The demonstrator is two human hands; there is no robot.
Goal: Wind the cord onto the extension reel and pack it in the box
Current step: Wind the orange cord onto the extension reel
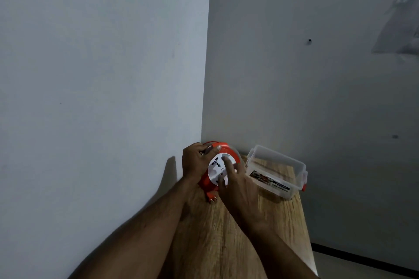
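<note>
The orange extension reel (223, 167) is clasped by the left hand (196, 162) while its white face is turned by right hand (237, 188) fingertips, winding nearly done, boxing in the open clear box (275, 171) likely next.

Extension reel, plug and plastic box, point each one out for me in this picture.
extension reel (216, 169), head view, on its white socket face.
plug (211, 198), head view, on the orange body by the prongs.
plastic box (275, 161), head view, on its clear far rim.

You have one orange reel (223, 169), one plug (211, 198), one clear box (276, 172), one tabletop (229, 233) and two hands.
</note>
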